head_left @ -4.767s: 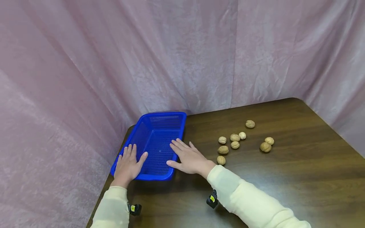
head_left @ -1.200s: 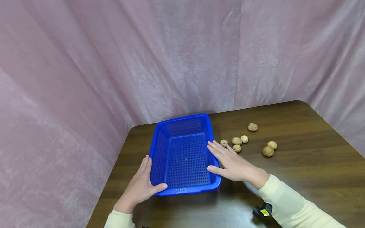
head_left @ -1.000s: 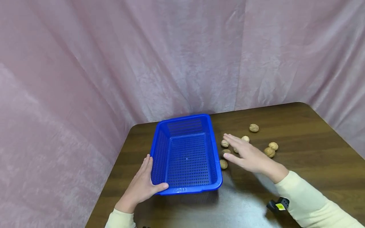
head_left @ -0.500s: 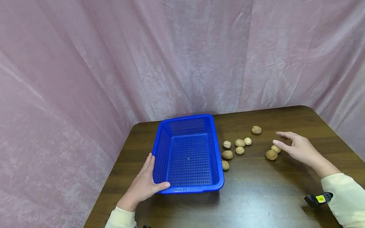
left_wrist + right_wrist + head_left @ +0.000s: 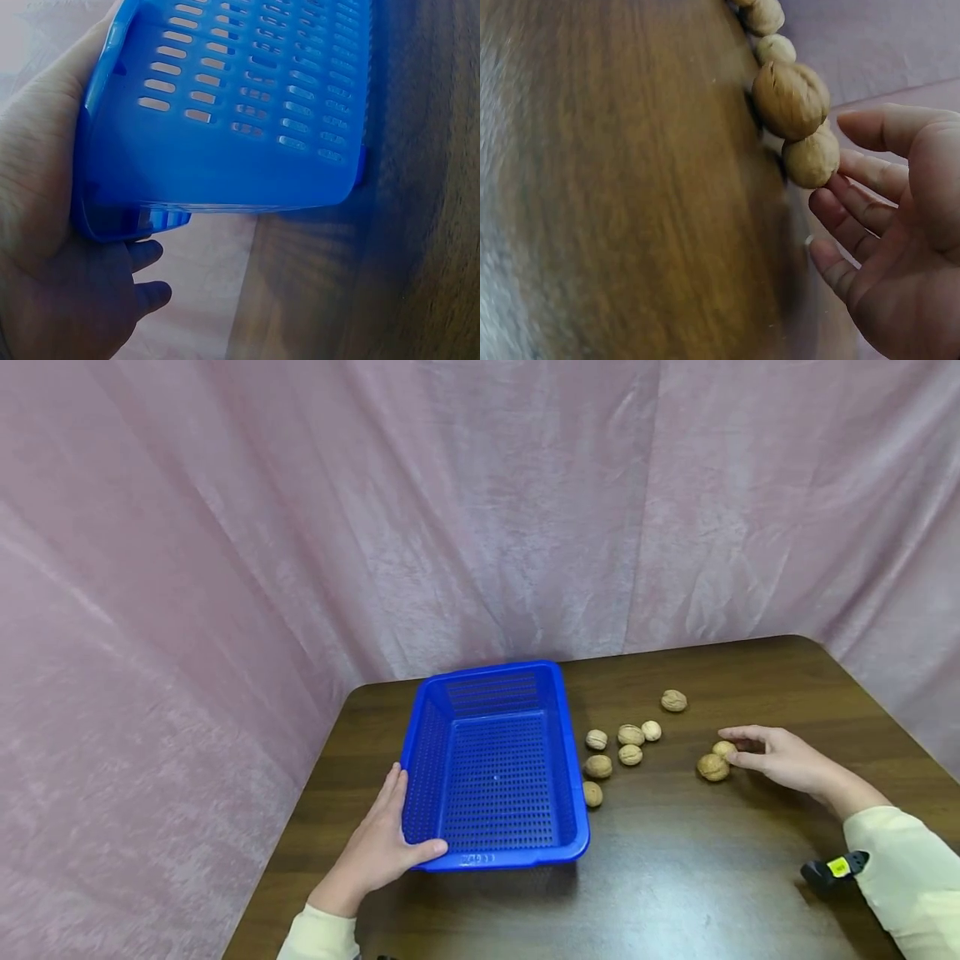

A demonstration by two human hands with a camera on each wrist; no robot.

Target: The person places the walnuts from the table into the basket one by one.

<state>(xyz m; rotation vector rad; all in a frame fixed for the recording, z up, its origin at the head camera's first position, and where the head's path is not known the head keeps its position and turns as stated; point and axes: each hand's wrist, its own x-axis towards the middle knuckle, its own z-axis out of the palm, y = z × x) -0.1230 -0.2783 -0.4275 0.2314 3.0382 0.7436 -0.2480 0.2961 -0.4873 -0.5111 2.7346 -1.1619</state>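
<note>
At the parted fingers of the right hand [image 5: 793,762], a small walnut [image 5: 723,749], unpinched.
A larger walnut [image 5: 712,767] touches it to their left; table [image 5: 840,718] runs past them to its edge. The left hand [image 5: 377,847], fingers straight, thumb spread, touches the rim of the blue basket [image 5: 517,858].

A pinkish-mauve curtain [image 5: 360,518] is hanging in loose folds behind a brown wooden table [image 5: 675,877] and along its left side. The table is showing streaky grain and a rounded far right corner, while pale light is gleaming near the front
</note>
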